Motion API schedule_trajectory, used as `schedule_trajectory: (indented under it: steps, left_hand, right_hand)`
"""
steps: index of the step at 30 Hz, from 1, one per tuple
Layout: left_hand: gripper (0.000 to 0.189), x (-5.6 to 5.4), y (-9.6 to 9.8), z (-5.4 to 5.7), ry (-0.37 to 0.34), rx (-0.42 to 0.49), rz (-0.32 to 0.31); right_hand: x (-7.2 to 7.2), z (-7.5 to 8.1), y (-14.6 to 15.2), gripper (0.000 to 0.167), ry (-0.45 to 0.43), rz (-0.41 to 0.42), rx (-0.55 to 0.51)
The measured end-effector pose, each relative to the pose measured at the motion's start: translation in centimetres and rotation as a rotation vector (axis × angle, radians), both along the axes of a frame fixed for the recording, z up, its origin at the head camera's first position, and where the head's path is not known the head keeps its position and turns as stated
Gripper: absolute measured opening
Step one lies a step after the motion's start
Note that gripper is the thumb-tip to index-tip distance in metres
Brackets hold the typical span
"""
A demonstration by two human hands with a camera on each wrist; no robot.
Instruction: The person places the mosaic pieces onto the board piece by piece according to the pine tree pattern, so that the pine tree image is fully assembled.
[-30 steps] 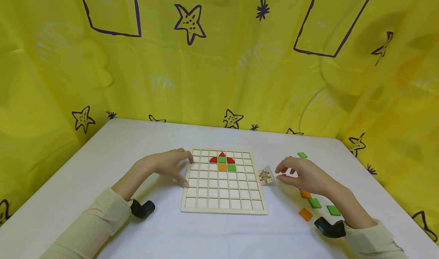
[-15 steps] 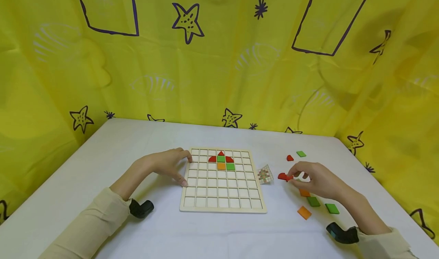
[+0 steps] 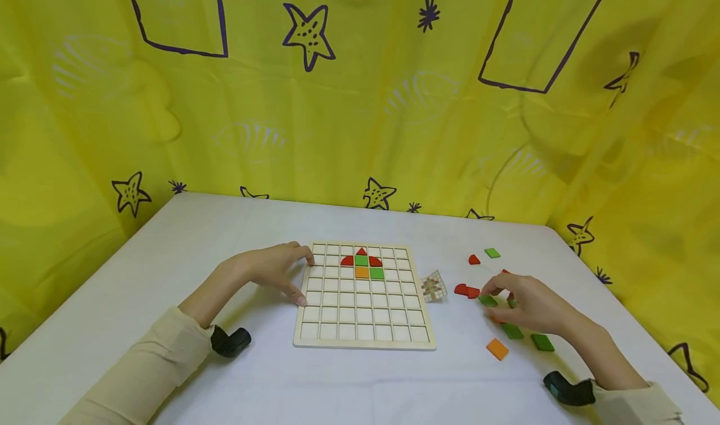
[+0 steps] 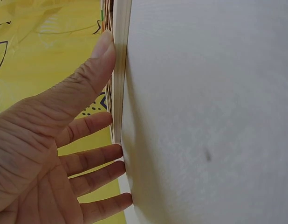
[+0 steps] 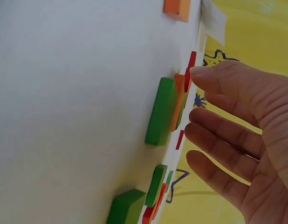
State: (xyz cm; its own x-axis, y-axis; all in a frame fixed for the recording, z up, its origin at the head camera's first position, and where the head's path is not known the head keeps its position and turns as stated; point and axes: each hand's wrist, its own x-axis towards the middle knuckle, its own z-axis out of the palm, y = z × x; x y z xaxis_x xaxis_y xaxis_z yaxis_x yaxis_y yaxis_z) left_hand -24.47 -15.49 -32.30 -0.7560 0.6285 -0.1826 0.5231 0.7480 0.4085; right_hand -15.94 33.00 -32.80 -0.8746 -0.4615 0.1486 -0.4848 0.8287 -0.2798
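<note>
A wooden grid board (image 3: 365, 317) lies on the table, with red, green and orange tiles set in its upper cells. My left hand (image 3: 275, 272) touches the board's left edge, thumb and fingers spread; the left wrist view shows them against the wooden rim (image 4: 118, 88). To the right, my right hand (image 3: 534, 303) hovers over scattered tiles, and the right wrist view shows its fingers apart and holding nothing. A green tile (image 3: 487, 300) lies between its thumb and forefinger as seen from the head. Two red tiles (image 3: 467, 291) lie just left of its fingertips. The hand partly hides several tiles.
A small printed pattern card (image 3: 434, 287) lies by the board's right edge. Other loose tiles include an orange square (image 3: 497, 349), a green square (image 3: 542, 342), a red piece (image 3: 474, 259) and a far green tile (image 3: 492, 253). A yellow curtain (image 3: 337, 112) surrounds the white table.
My right hand has brought a red piece beside another red one, let it go, and moved right to the green tile. My left hand has stayed on the board's edge.
</note>
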Motion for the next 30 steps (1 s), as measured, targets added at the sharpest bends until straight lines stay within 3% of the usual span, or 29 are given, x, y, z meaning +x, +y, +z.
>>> schedule_trajectory:
  steps: [30]
  left_hand:
    - [0.071, -0.04, -0.01, -0.01, -0.004, -0.003, 0.014]
  right_hand:
    - [-0.73, -0.44, -0.14, 0.027, -0.09, -0.021, -0.006]
